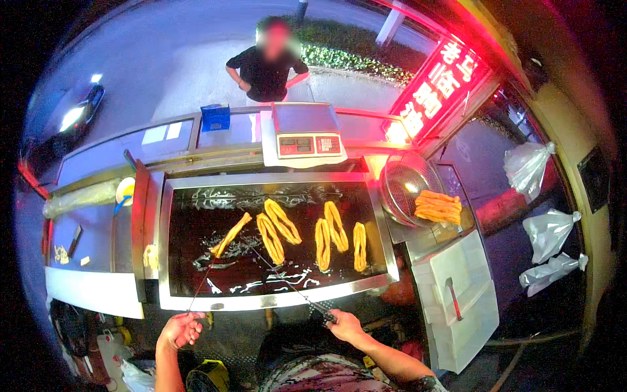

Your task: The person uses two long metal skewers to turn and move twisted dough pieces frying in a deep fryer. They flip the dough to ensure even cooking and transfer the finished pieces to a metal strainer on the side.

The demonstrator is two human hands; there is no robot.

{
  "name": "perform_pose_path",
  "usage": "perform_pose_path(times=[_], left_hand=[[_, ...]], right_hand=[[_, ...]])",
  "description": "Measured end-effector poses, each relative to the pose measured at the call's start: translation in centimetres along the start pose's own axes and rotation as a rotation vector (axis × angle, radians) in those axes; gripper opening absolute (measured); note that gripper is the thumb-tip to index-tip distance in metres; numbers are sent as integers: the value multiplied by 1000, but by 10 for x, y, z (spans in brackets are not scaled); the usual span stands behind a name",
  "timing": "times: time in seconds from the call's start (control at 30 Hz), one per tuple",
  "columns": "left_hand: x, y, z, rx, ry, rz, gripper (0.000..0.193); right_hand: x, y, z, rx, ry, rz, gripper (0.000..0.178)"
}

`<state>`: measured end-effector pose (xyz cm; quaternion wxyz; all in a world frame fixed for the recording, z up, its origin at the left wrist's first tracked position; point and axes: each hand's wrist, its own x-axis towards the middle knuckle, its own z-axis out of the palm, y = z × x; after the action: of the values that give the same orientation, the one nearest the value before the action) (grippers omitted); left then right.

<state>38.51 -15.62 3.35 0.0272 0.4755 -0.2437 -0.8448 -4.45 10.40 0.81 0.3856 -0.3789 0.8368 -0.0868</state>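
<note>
Several golden fried dough sticks (281,222) float in the dark oil of a wide rectangular frying vat (281,302) with a metal rim. My left hand (181,330) is closed around the end of a long thin rod (204,277) at the vat's near left. This rod's far tip reaches the lower end of the leftmost dough stick (232,235). Closed on the dark handle of another long thin rod (287,284), my right hand (346,326) is just outside the near rim. Its tip lies over the oil between dough sticks; whether it touches any is unclear.
A wire basket (401,186) with fried dough sticks (437,208) stands right of the vat. Below it is a white box (457,294) with a red-handled tool (454,299). A scale (305,134) sits behind the vat. Across the counter stands a person (264,72). Plastic bags (548,235) hang at right.
</note>
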Motion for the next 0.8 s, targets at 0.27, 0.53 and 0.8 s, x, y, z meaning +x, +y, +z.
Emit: perform_pose_path(times=[0.27,0.53,0.8], left_hand=[[23,-7,-6,48,123,78,37],[38,-43,-9,-261,124,222,35],[58,-58,47,302,409,141,31]], right_hand=[[34,-21,25,-121,-7,-114,44],[40,-41,22,-186,-68,-111,42],[32,2,20,-139,71,-200,36]])
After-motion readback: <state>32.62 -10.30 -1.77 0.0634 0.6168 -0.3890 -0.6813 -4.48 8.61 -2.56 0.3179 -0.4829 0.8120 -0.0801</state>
